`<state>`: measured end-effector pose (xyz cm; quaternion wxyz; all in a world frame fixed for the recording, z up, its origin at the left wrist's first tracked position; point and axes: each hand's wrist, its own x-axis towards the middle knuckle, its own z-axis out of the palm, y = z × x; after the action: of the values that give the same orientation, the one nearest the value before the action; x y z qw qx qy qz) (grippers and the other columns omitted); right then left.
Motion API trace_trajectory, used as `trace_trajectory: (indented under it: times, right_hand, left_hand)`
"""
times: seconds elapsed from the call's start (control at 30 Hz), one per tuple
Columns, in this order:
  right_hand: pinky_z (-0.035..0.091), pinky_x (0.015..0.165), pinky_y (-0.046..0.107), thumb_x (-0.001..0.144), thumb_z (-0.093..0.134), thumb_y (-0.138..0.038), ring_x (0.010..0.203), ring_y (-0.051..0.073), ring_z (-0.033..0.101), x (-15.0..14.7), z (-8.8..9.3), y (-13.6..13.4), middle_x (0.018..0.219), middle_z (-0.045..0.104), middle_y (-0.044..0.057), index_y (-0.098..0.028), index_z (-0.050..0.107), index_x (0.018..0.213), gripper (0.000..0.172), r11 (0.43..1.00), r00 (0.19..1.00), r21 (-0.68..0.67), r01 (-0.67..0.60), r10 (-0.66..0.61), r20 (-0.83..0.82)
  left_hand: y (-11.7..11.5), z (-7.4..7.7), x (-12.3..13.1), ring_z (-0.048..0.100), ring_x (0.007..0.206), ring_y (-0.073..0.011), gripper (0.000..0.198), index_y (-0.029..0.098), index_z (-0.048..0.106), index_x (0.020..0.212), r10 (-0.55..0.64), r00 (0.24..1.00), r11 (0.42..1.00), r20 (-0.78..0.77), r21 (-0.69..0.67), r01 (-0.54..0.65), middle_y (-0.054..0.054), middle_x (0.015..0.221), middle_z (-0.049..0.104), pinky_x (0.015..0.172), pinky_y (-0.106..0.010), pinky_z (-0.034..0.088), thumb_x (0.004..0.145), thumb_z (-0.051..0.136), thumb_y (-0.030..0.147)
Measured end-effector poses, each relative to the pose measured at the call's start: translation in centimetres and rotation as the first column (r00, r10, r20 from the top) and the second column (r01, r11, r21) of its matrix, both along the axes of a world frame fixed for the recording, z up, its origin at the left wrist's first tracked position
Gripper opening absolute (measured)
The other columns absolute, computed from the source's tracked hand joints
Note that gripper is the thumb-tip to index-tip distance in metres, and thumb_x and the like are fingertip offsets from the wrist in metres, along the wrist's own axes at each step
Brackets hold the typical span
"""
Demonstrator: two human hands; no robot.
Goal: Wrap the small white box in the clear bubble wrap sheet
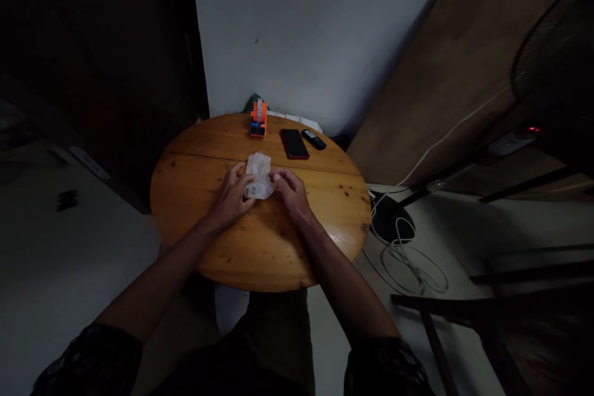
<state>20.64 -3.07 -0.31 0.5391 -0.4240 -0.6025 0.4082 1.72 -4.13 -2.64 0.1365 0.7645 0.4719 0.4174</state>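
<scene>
A small clear plastic packet (258, 176) with something pale inside lies near the middle of a round wooden table (218, 241). My left hand (232, 192) rests on the table with its fingers curled against the packet's left edge. My right hand (290, 192) pinches the packet's right edge with fingers together. Both hands hold the packet flat on the wood.
At the table's far edge stand an orange and blue tape dispenser (258, 119), a dark phone with red edge (294, 143) and a small black device (314, 139). White cables (408, 260) and a dark fan base (392, 223) lie on the floor at right. A wall is behind.
</scene>
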Motion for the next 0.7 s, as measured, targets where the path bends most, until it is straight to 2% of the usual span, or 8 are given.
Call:
trace_trajectory:
  times: [0.13, 0.27, 0.37, 0.47, 0.57, 0.7]
  right_hand:
    - [0.052, 0.080, 0.032, 0.083, 0.066, -0.050, 0.086, 0.018, 0.063, 0.0, 0.0, 0.0, 0.092, 0.070, 0.002, -0.021, 0.067, 0.094, 0.030, 1.000, 0.999, 0.002, -0.022, 0.022, 0.025]
    - [0.051, 0.080, 0.032, 0.077, 0.070, -0.046, 0.093, 0.020, 0.064, -0.1, -0.1, -0.2, 0.102, 0.071, 0.005, -0.020, 0.065, 0.103, 0.037, 0.999, 0.986, 0.021, -0.033, 0.029, 0.167]
    - [0.051, 0.080, 0.032, 0.075, 0.068, -0.041, 0.097, 0.021, 0.065, -0.2, -0.1, -0.3, 0.106, 0.071, 0.006, -0.019, 0.065, 0.106, 0.038, 0.999, 0.966, 0.042, -0.018, 0.006, 0.257]
    - [0.050, 0.072, 0.030, 0.077, 0.061, -0.040, 0.089, 0.020, 0.065, -0.1, -0.2, -0.3, 0.096, 0.071, 0.006, -0.019, 0.066, 0.099, 0.031, 0.999, 0.961, 0.041, 0.031, -0.041, 0.273]
    - [0.048, 0.067, 0.028, 0.078, 0.054, -0.040, 0.076, 0.018, 0.062, 0.1, -0.4, -0.1, 0.081, 0.068, 0.003, -0.019, 0.064, 0.084, 0.024, 0.993, 0.957, 0.014, 0.118, -0.117, 0.267]
    - [0.046, 0.067, 0.028, 0.078, 0.051, -0.041, 0.070, 0.017, 0.059, 0.4, -0.5, 0.3, 0.074, 0.065, 0.001, -0.021, 0.060, 0.077, 0.022, 0.977, 0.927, 0.001, 0.213, -0.202, 0.315]
  left_hand:
    - [-0.2, 0.1, 0.1, 0.048, 0.130, -0.0300, 0.042, 0.020, 0.059, 0.110, -0.011, 1.000, 1.000, -0.008, 0.005, 0.011, -0.013, 0.141, 0.042, 0.110, -0.045, 0.043, 0.071, 0.070, 0.012]
    - [-0.8, 0.5, 0.2, 0.047, 0.132, -0.0330, 0.041, 0.020, 0.059, 0.108, -0.066, 0.997, 0.998, -0.040, 0.012, 0.066, -0.013, 0.139, 0.044, 0.112, -0.047, 0.041, 0.070, 0.072, 0.021]
    - [-1.2, 1.0, 0.2, 0.051, 0.127, -0.0317, 0.038, 0.020, 0.059, 0.107, -0.129, 0.991, 0.991, -0.031, 0.016, 0.130, -0.013, 0.134, 0.049, 0.110, -0.047, 0.043, 0.070, 0.069, 0.022]
    - [-1.2, 1.1, 0.0, 0.056, 0.118, -0.0276, 0.025, 0.020, 0.059, 0.098, -0.113, 0.992, 0.993, 0.051, 0.020, 0.112, -0.011, 0.124, 0.054, 0.102, -0.042, 0.048, 0.074, 0.064, 0.024]
    - [-0.8, 1.1, -0.1, 0.060, 0.104, -0.0228, 0.009, 0.020, 0.057, 0.082, -0.036, 0.994, 0.999, 0.103, -0.012, 0.037, -0.009, 0.113, 0.056, 0.093, -0.037, 0.051, 0.080, 0.061, 0.028]
    - [-0.6, 1.1, 0.0, 0.061, 0.091, -0.0203, 0.020, 0.020, 0.056, 0.076, 0.015, 0.995, 0.999, 0.101, -0.050, -0.011, -0.006, 0.098, 0.059, 0.082, -0.033, 0.052, 0.079, 0.067, 0.037]
